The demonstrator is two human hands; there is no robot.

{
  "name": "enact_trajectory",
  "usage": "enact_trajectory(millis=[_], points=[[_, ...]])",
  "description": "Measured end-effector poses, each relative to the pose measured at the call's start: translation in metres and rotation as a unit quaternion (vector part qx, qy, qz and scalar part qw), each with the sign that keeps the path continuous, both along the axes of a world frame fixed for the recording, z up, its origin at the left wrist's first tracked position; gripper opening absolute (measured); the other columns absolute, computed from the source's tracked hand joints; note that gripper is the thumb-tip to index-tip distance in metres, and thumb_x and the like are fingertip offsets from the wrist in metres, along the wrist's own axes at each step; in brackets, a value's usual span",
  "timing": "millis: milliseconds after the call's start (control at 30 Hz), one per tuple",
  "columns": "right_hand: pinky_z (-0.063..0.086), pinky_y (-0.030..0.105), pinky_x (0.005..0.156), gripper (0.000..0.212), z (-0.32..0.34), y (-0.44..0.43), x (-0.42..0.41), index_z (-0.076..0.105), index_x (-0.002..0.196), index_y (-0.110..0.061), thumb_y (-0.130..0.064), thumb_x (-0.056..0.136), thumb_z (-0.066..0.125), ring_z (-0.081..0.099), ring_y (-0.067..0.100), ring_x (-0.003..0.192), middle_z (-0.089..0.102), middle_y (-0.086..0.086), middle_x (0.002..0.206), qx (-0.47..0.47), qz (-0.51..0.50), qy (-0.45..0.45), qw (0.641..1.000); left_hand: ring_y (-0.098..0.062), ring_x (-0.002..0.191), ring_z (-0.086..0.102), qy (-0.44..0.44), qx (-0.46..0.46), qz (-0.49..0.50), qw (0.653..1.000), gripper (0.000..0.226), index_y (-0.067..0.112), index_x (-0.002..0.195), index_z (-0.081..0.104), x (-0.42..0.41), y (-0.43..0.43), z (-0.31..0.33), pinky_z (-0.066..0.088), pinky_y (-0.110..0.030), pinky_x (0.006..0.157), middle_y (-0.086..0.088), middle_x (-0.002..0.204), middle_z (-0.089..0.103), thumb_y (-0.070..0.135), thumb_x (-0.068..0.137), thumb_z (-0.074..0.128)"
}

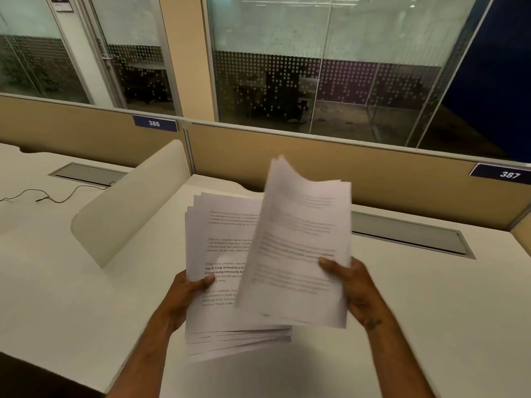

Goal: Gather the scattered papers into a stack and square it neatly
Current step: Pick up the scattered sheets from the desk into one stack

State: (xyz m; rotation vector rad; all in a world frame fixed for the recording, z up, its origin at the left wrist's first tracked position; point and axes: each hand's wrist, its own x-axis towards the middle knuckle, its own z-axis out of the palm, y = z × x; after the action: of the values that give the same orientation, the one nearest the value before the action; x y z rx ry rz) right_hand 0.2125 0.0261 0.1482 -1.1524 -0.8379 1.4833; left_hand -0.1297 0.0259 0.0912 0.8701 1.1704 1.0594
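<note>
Basically we're gathering done but not squaring yet: our left hand [191,288] is pinching the fanned lower stack [218,254] at frame center, our right hand [349,285] is gripping a blurred second sheaf [298,248] overlapping it above the desk [71,282], and we're missing the fingers underneath.

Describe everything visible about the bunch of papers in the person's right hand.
The right-hand bunch of papers is several white printed sheets, motion-blurred, with grey text lines. The right hand grips its right edge, thumb on top. It is held above the desk, tilted, its top corner curling, and it overlaps the fanned bunch in the left hand.
</note>
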Motion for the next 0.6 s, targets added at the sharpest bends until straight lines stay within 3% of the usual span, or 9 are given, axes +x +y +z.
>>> enact_trajectory(millis=[100,167,233,333,400,467,500,567,600], points=[[0.055,0.052,0.094,0.054,-0.026,0.008,-0.034,0.067,0.117,-0.001,-0.019,0.069,0.085,0.072,0.034,0.1,0.074,0.017,0.111,-0.021,0.027,-0.056,0.998,-0.047,0.099,0.072,-0.001,0.008,-0.009,1.0,0.09,0.006,0.121,0.066,0.008,0.001,0.002,0.061,-0.056,0.08,-0.025,0.113,0.074,0.043,0.045,0.097],[0.054,0.051,0.095,0.042,-0.044,0.013,-0.051,0.063,0.121,-0.011,-0.013,0.082,0.076,0.072,0.031,0.102,0.073,0.013,0.116,-0.024,0.042,-0.07,0.996,-0.049,0.101,0.07,0.008,0.024,-0.006,1.0,0.085,0.008,0.117,0.069,0.012,0.0,0.004,0.058,-0.062,0.085,-0.025,0.111,0.074,0.05,0.047,0.094],[0.055,0.051,0.094,0.047,-0.055,0.016,-0.067,0.054,0.124,-0.022,-0.012,0.083,0.074,0.07,0.028,0.105,0.07,0.007,0.122,-0.027,0.043,-0.071,0.996,-0.05,0.099,0.07,0.017,0.03,0.009,0.999,0.073,0.01,0.109,0.073,0.01,0.0,0.004,0.054,-0.067,0.089,-0.03,0.11,0.072,0.056,0.054,0.09],[0.056,0.047,0.094,0.061,-0.06,0.02,-0.089,0.044,0.134,-0.029,-0.012,0.084,0.074,0.067,0.021,0.109,0.066,-0.004,0.125,-0.01,0.05,-0.101,0.994,-0.043,0.091,0.073,-0.05,-0.022,0.069,0.996,0.055,0.014,0.109,0.075,0.007,-0.003,0.004,0.058,-0.059,0.083,-0.027,0.107,0.074,0.062,0.088,0.057],[0.056,0.045,0.095,0.051,-0.061,0.023,-0.103,0.051,0.129,-0.027,-0.012,0.085,0.073,0.068,0.017,0.107,0.068,-0.005,0.123,0.009,0.062,-0.124,0.99,-0.042,0.098,0.072,-0.074,-0.041,0.077,0.993,0.06,0.015,0.119,0.071,0.003,-0.006,0.004,0.059,-0.055,0.083,-0.021,0.111,0.075,0.062,0.095,0.043],[0.056,0.042,0.096,0.044,-0.059,0.025,-0.116,0.054,0.123,-0.03,-0.014,0.085,0.072,0.068,0.014,0.105,0.069,-0.009,0.118,0.022,0.073,-0.146,0.986,-0.042,0.103,0.072,-0.037,-0.024,0.068,0.997,0.061,0.011,0.125,0.066,-0.002,-0.009,0.003,0.059,-0.056,0.086,-0.021,0.119,0.073,0.054,0.082,0.07],[0.056,0.041,0.096,0.044,-0.059,0.027,-0.121,0.055,0.123,-0.03,-0.019,0.085,0.073,0.068,0.013,0.105,0.069,-0.01,0.117,0.026,0.083,-0.15,0.985,-0.041,0.102,0.073,-0.012,-0.009,0.072,0.997,0.074,0.008,0.124,0.065,-0.008,-0.011,0.001,0.06,-0.055,0.085,-0.022,0.119,0.073,0.049,0.066,0.085],[0.056,0.037,0.093,0.047,-0.062,0.036,-0.125,0.056,0.125,-0.029,-0.036,0.083,0.074,0.068,0.014,0.103,0.07,-0.007,0.114,0.016,0.082,-0.166,0.983,-0.039,0.099,0.074,0.028,0.0,0.081,0.996,0.09,0.006,0.121,0.066,-0.027,-0.012,-0.003,0.062,-0.051,0.081,-0.021,0.115,0.075,0.044,0.046,0.096],[0.055,0.035,0.091,0.047,-0.065,0.042,-0.124,0.057,0.125,-0.027,-0.043,0.083,0.073,0.068,0.016,0.101,0.07,-0.005,0.11,0.002,0.055,-0.188,0.981,-0.039,0.098,0.075,0.037,0.002,0.091,0.995,0.088,0.006,0.12,0.066,-0.038,-0.013,-0.005,0.063,-0.049,0.079,-0.019,0.112,0.076,0.042,0.046,0.096]])
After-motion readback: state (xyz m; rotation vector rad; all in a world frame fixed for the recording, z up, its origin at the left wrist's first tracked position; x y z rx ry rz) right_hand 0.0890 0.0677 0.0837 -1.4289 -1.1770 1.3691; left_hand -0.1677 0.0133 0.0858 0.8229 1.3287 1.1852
